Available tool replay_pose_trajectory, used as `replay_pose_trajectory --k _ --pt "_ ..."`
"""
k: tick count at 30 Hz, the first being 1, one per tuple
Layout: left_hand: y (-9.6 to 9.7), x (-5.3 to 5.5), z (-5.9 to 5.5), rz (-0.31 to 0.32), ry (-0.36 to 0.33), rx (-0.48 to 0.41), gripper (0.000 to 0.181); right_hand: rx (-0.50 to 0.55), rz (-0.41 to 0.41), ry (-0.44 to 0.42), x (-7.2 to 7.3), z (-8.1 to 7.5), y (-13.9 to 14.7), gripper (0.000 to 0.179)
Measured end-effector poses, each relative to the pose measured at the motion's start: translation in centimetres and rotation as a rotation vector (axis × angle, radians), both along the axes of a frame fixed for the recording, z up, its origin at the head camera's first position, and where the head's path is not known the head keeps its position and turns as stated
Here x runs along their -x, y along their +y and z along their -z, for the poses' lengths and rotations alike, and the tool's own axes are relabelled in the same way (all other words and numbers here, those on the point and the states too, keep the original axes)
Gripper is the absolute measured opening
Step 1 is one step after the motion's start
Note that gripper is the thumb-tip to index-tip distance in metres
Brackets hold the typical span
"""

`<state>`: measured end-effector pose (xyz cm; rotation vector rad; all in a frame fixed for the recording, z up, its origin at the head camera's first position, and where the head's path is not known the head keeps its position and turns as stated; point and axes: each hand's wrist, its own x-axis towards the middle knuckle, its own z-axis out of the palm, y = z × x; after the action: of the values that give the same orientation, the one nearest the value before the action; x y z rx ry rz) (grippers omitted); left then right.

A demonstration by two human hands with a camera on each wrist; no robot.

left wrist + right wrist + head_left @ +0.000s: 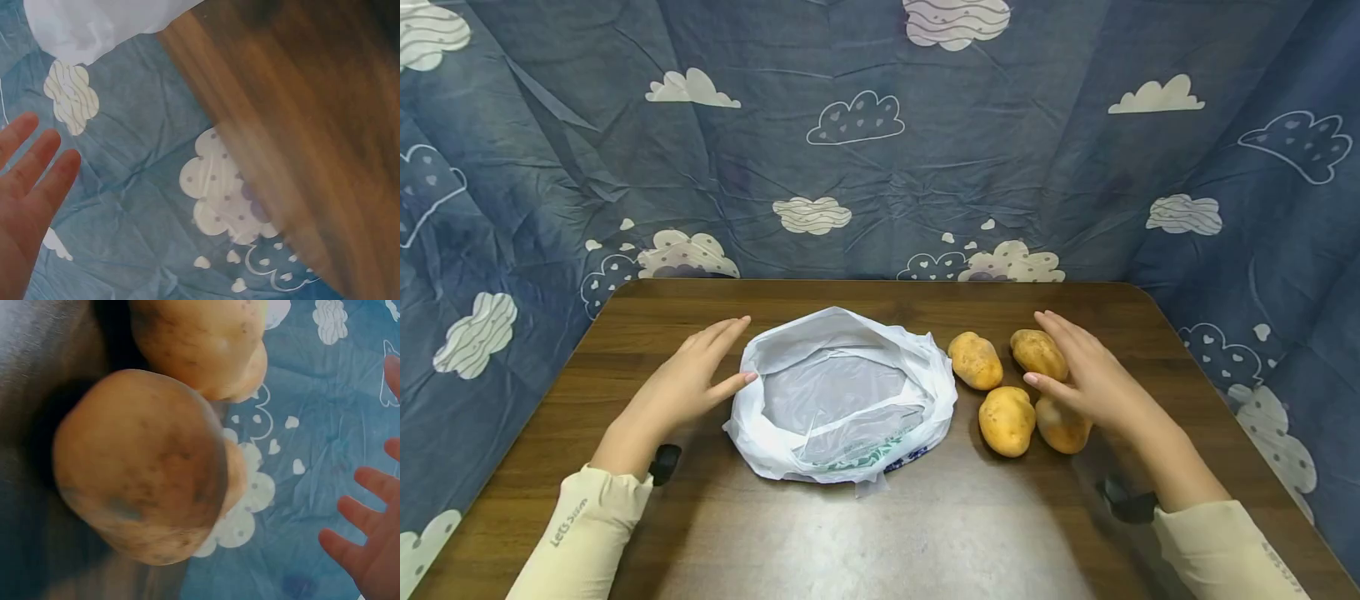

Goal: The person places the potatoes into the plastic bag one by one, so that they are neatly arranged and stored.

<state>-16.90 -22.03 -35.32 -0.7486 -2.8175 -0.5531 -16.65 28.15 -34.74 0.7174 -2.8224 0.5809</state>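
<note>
A white plastic bag (842,325) lies on the table with its mouth spread wide, its rim rolled outward. My left hand (688,375) is held just left of the bag, fingers straight, thumb pointing toward the rim, holding nothing. To the right of the bag are several potatoes, including a front potato (1007,422) and one closest to the bag, the left potato (975,361). My right hand (1093,375) hovers over the right-hand pair, partly hiding the rear potato (1036,352) and the lower right potato (1063,425). Its fingers are straight and grip nothing.
The brown wooden table (880,550) has rounded far corners. A blue cloth with white clouds (865,192) hangs behind the table and along both sides. Black wrist straps show on both arms, such as the left strap (665,464).
</note>
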Motion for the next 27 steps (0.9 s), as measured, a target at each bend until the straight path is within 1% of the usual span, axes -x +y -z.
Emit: replay_pose_trajectory --k 8,11,14,17,22,27 --pt "-0.3 -0.6 1.8 -0.030 -0.029 -0.099 0.071 0.092 0.011 -0.012 -0.9 1.8 1.1 0.077" --pt "-0.3 -0.9 2.5 -0.029 -0.022 -0.143 0.070 0.139 0.042 -0.058 -1.4 2.4 1.5 0.077" --pt "-0.3 -1.3 3.2 -0.039 -0.016 -0.197 0.068 0.198 0.091 -0.118 -2.2 3.0 1.9 0.076" --pt "-0.2 -1.7 4.0 -0.061 -0.033 -0.249 0.066 0.246 0.124 -0.149 -3.0 3.6 2.3 0.075" --pt "-0.2 -2.3 4.8 -0.093 -0.061 -0.303 0.064 0.304 0.138 -0.149 -3.9 4.7 2.8 0.073" --pt "-0.2 -2.6 5.5 -0.091 -0.087 -0.373 0.062 0.386 0.155 -0.177 -4.3 6.0 3.3 0.071"
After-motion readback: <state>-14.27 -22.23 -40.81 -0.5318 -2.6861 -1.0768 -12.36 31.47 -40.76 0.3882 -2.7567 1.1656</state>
